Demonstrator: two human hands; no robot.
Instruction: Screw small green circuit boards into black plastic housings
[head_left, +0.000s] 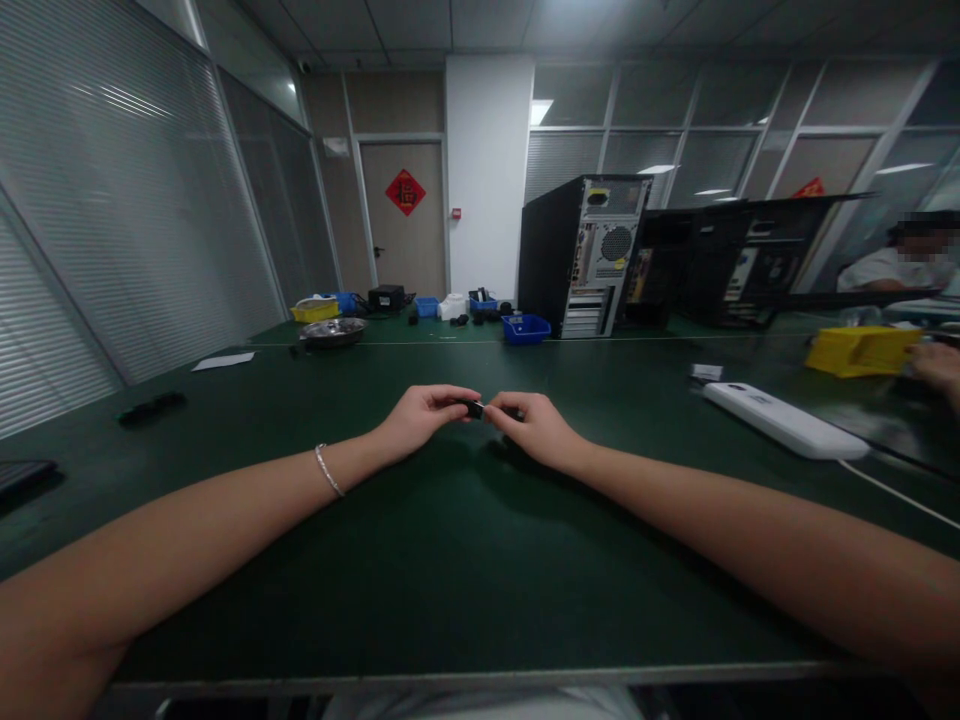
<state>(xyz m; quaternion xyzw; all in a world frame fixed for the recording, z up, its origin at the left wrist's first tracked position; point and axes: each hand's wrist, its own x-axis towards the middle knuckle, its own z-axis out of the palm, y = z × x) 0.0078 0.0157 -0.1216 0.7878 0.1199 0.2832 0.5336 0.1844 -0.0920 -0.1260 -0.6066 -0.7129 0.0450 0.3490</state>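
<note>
From where I stand, the small black piece is up between the two hands, just above the middle of the green tabletop. The left hand has its thumb and fingers closed on the black body, and the right hand pinches at the other end, where a pale, perhaps metallic, bit shows. The hands are near each other, joined only through that piece. It's too small and dim from here to say what it is; it might be a plug or connector.

I'd judge it light, nothing a fingertip pinch can't carry, and stiff, probably hard plastic. A smooth shell that small could slip or twist, so I'd hold it by the flat sides of the black body, thumb against forefinger. The pale end looks the more delicate part; I'd touch it lightly and not bend it. The blue bin and the white power strip lie well apart from it.
</note>
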